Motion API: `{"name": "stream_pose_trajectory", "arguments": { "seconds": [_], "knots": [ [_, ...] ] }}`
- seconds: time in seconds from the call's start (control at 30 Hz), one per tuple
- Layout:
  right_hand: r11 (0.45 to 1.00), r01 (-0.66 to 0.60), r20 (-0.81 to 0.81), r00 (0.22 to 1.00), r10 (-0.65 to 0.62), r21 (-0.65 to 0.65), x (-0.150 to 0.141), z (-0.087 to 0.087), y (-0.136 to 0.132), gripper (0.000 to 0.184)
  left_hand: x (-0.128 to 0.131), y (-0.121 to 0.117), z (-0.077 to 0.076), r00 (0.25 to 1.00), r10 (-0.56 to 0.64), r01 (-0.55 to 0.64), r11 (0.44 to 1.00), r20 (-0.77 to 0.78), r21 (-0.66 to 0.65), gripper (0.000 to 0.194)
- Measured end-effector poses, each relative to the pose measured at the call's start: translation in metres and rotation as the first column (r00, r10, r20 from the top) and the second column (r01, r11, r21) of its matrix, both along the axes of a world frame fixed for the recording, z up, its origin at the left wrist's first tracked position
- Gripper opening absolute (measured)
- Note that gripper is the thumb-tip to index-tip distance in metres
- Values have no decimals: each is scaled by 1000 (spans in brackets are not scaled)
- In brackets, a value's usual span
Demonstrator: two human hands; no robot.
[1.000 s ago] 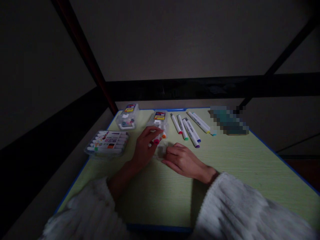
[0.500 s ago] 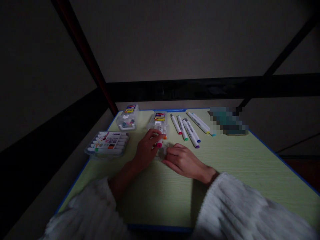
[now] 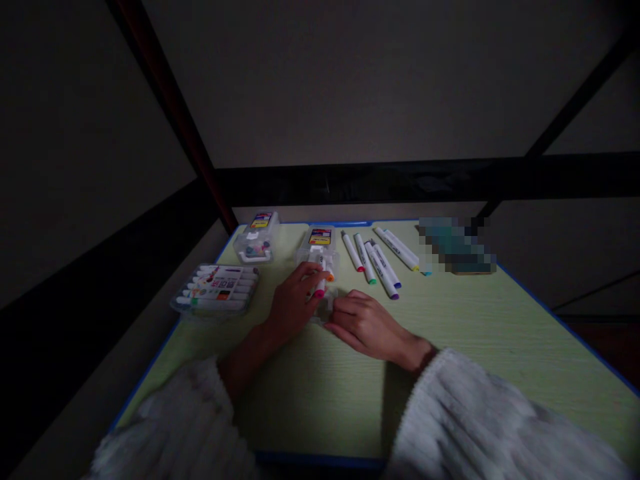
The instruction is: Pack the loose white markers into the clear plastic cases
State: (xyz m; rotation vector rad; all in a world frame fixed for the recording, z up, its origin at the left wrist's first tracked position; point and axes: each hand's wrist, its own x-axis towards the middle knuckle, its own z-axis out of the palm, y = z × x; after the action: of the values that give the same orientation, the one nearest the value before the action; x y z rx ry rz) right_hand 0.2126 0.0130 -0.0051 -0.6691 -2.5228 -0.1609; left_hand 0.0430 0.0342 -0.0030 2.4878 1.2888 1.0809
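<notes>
My left hand has its thumb and fingers closed about a white marker with a pink end, at the near side of a clear plastic case. An orange-ended marker lies just right of it in the case. Close to the left one, my right hand is closed with fingers curled at a clear plastic flap in front of the case; the exact hold is hidden by the fingers. The case carries a yellow and dark label on its far part.
Several loose white markers with coloured ends lie right of the case. A packed marker case sits at the left edge, with another clear case behind it. A pixelated flat object lies at the back right of the table.
Hands, marker and case keep nearly the same places. The whole view has shifted very slightly, with the table a little lower in the picture.
</notes>
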Motion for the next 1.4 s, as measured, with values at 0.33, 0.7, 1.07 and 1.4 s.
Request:
{"name": "stream_pose_trajectory", "arguments": {
  "seconds": [0.33,0.7,1.07,1.4],
  "knots": [
    [1000,-2,-1,1000,2,1,0,0,0,38,-1,-1,0,997,26,-20,997,-78,69,32],
    [1000,-5,-6,1000,5,5,0,1,-1,36,-2,2,-3,997,-32,38,996,-76,75,32],
    [1000,-16,-15,1000,16,-10,0,0,0,33,-1,1,-1,994,-67,76,992,-88,97,34],
    [999,-21,-23,1000,21,-30,0,0,-1,31,-1,-1,0,993,-64,74,991,-98,107,35]
  ]
}}
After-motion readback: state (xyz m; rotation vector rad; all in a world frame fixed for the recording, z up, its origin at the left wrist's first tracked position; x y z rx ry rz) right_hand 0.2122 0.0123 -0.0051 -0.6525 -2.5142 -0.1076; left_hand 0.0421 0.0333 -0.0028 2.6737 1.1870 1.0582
